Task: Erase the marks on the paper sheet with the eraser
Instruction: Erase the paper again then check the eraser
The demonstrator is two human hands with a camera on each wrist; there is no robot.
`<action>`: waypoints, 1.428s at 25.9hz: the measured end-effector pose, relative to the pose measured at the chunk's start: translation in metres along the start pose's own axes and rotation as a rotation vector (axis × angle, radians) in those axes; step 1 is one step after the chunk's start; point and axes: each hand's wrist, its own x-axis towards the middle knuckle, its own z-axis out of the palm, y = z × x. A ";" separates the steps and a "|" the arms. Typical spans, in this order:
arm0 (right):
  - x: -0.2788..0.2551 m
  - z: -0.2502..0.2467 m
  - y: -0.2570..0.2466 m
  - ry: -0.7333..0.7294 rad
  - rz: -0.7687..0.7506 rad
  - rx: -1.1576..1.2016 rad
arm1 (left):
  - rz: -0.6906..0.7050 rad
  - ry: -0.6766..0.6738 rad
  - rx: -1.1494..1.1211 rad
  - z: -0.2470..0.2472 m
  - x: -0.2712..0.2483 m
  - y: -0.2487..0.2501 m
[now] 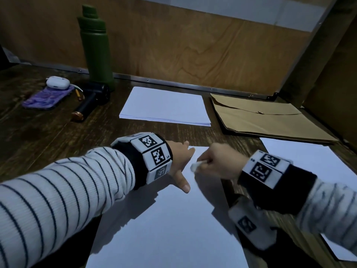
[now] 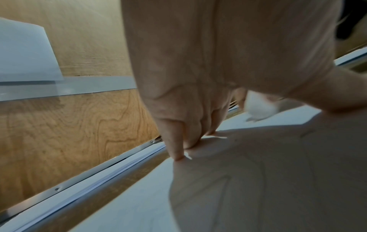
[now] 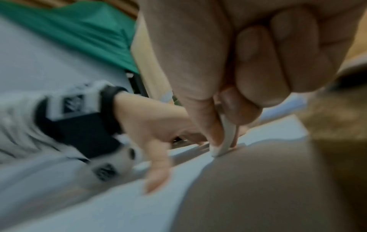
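White paper sheet (image 1: 170, 225) lies at the desk's (image 1: 48, 144) near edge in the head view, and the rubbing happens at its far corner, where a hard stroke could crease or tear the unsupported edge. The left hand (image 1: 178, 161) lies flat with fingers spread, pinning the sheet beside that corner; should it lift, the sheet would likely slide with the eraser (image 1: 196, 165). The right hand (image 1: 217, 161) makes a narrow grip, fingers curled round the white eraser.

From the left wrist, straight fingertips (image 2: 176, 154) press the paper; the eraser shows blurred beyond them.

From the right wrist, thumb and fingers (image 3: 240, 106) pinch the eraser (image 3: 226, 136) near its tip, which meets the paper. No marks can be made out.
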 end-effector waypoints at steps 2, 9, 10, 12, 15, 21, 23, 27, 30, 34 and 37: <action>0.011 -0.011 0.009 0.098 0.072 -0.016 | 0.000 -0.004 0.000 0.001 -0.001 0.000; -0.019 0.005 -0.010 -0.066 -0.078 0.025 | 0.002 -0.013 -0.032 -0.001 -0.004 0.003; -0.010 0.000 -0.003 -0.044 -0.037 0.024 | 0.007 -0.016 -0.026 -0.002 -0.005 0.003; 0.007 -0.011 0.003 0.039 0.065 -0.010 | 0.007 -0.021 -0.013 -0.002 -0.006 0.003; -0.001 -0.004 -0.003 0.054 0.022 -0.024 | -0.007 -0.027 -0.016 -0.002 -0.007 0.005; -0.005 -0.005 0.001 -0.058 -0.003 0.050 | -0.001 -0.035 -0.038 -0.002 -0.007 0.004; 0.006 -0.011 0.006 0.054 0.069 -0.006 | -0.003 -0.037 -0.032 -0.002 -0.007 0.004; -0.023 0.009 -0.014 -0.057 -0.072 -0.011 | -0.017 -0.036 -0.049 -0.002 -0.006 0.006; -0.018 0.006 -0.008 -0.054 -0.036 0.039 | -0.015 -0.046 -0.058 -0.002 -0.006 0.005; 0.003 -0.007 -0.008 0.074 0.085 -0.030 | -0.010 -0.044 -0.052 0.000 -0.006 0.004; -0.021 0.004 -0.026 -0.032 -0.067 0.004 | -0.014 -0.040 -0.068 0.000 -0.005 0.005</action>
